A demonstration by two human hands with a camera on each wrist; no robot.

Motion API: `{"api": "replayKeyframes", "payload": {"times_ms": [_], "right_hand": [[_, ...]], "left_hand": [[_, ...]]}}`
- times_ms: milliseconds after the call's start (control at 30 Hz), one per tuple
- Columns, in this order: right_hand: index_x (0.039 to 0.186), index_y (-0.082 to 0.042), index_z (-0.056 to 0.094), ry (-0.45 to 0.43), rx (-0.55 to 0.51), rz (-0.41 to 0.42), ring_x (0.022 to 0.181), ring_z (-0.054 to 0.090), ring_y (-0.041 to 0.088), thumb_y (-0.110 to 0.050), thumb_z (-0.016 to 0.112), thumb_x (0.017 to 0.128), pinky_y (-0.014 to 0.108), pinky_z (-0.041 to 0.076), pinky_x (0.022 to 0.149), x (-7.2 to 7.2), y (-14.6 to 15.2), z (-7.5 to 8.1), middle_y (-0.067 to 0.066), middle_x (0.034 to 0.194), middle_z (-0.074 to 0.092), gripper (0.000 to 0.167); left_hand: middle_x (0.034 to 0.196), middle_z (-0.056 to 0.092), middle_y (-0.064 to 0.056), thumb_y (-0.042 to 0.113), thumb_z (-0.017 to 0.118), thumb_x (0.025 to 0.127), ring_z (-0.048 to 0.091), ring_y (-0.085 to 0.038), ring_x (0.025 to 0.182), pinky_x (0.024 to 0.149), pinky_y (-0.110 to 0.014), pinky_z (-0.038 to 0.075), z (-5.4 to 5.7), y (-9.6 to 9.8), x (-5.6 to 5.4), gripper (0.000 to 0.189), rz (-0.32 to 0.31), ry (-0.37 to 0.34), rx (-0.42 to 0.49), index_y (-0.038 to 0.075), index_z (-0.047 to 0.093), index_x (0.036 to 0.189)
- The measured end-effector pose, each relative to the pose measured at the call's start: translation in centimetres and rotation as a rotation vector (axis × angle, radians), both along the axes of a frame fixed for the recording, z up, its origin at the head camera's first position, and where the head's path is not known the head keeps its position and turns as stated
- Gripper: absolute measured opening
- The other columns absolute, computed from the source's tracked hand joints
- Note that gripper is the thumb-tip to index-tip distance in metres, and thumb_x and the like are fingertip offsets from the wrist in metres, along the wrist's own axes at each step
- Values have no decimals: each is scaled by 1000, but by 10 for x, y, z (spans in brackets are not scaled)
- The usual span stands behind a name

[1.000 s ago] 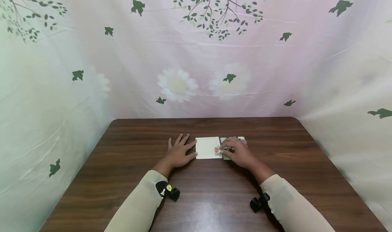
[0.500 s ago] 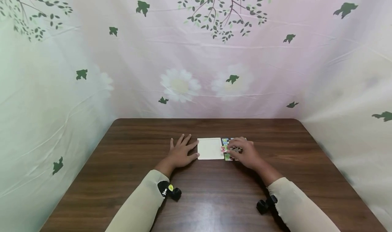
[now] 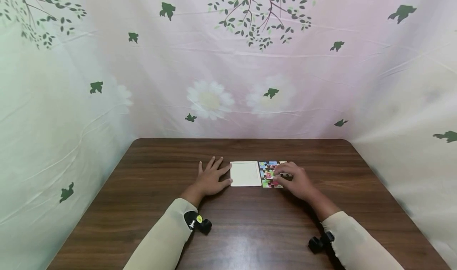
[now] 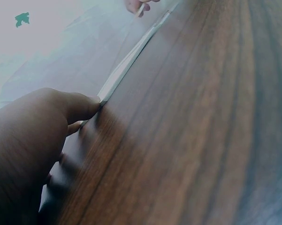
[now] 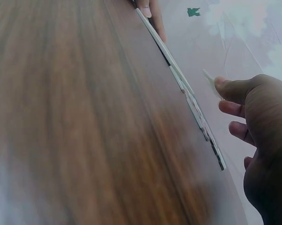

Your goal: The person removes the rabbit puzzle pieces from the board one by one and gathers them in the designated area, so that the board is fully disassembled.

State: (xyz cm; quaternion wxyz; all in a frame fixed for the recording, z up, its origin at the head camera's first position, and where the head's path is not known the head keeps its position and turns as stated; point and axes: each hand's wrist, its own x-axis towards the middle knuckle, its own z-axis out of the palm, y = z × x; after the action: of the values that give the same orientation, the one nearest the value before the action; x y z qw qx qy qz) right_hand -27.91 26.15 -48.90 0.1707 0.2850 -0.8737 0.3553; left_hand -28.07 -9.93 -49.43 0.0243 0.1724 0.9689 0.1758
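A white square puzzle frame (image 3: pixel 245 174) lies flat on the table. My left hand (image 3: pixel 210 179) rests at its left side with fingers spread, the thumb and a fingertip touching its edge. Directly right of it is a colourful jigsaw puzzle (image 3: pixel 265 183), whose right part is hidden under my right hand (image 3: pixel 294 179). That hand pinches a thin puzzle piece (image 5: pixel 210 81) between thumb and fingers. In the right wrist view the piece is raised above the puzzle, tilted and apart from it. The left wrist view shows the thumb (image 4: pixel 87 107) against the frame's edge.
The brown wooden table (image 3: pixel 228 226) extends around both hands. A pale cloth (image 3: pixel 228 64) printed with leaves, birds and flowers hangs behind the table and along both sides.
My right hand has moved rightward with the puzzle piece, from the white frame's right edge to over the colourful puzzle, more of which now shows. My left hand keeps its place at the frame.
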Motion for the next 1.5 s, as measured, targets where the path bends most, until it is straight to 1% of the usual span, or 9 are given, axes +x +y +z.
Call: {"api": "replayKeyframes", "payload": {"times_ms": [200, 400, 567, 833, 900, 1100, 1167, 1333, 1500], "right_hand": [[100, -17, 84, 15, -13, 6, 106, 64, 14, -7, 87, 93, 30, 52, 94, 1, 11, -3, -1, 108, 81, 13], [104, -18, 85, -49, 5, -39, 111, 63, 14, -7, 85, 94, 30, 50, 98, 6, 26, -1, 3, 115, 81, 14], [103, -22, 84, -99, 20, -79, 114, 62, 12, -9, 85, 96, 34, 50, 101, 9, 36, -1, -1, 116, 81, 15], [103, -24, 84, -131, 16, -98, 115, 62, 6, -14, 85, 96, 23, 46, 103, 12, 48, -4, -1, 117, 81, 12], [102, -24, 84, -152, 19, -108, 116, 63, 9, -14, 85, 96, 28, 47, 105, 13, 50, -4, 0, 118, 80, 12], [104, -23, 84, -223, 15, -117, 120, 64, 19, -17, 84, 98, 54, 49, 110, 12, 50, -4, 3, 121, 79, 9], [105, -22, 85, -244, 5, -110, 121, 65, 21, -19, 84, 98, 54, 48, 111, 11, 50, -4, 3, 122, 79, 8], [106, -21, 85, -260, -13, -125, 121, 65, 22, -21, 84, 99, 46, 49, 108, 9, 53, -4, 5, 123, 79, 8], [108, -22, 84, -300, 3, -149, 120, 66, 22, -23, 82, 101, 51, 51, 108, 10, 60, -5, 5, 123, 78, 8]], "left_hand": [[184, 23, -10, 59, 52, 110, 10, -42, 173, 128, -83, -3, 0, 0, 1, 68, -9, 7, 24, 32, 41, 171], [183, 24, -11, 59, 53, 110, 11, -43, 172, 127, -84, -1, 1, 0, 2, 68, -9, 18, 26, 31, 42, 170], [184, 23, -9, 61, 52, 110, 10, -41, 173, 128, -83, -1, 3, 0, 3, 68, -7, 5, 13, 34, 41, 170], [184, 22, -7, 62, 51, 110, 11, -40, 173, 129, -82, 0, 6, 1, 5, 67, -3, 5, -3, 36, 40, 170], [184, 22, -7, 62, 50, 110, 10, -40, 173, 129, -82, 0, 6, 1, 5, 67, -5, 4, -3, 36, 40, 171], [184, 23, -9, 61, 52, 110, 12, -40, 172, 129, -83, 1, 6, -3, 6, 66, 6, 11, 0, 35, 41, 170], [184, 24, -8, 61, 52, 110, 12, -40, 172, 129, -83, 1, 5, -5, 7, 66, 13, 14, -6, 36, 42, 170], [184, 22, -8, 63, 51, 110, 10, -40, 173, 129, -83, 0, 5, -4, 5, 66, 3, 21, 6, 37, 41, 170], [184, 23, -9, 62, 51, 110, 12, -41, 173, 128, -83, 0, 3, -1, 3, 67, -9, 18, 14, 35, 41, 170]]}}
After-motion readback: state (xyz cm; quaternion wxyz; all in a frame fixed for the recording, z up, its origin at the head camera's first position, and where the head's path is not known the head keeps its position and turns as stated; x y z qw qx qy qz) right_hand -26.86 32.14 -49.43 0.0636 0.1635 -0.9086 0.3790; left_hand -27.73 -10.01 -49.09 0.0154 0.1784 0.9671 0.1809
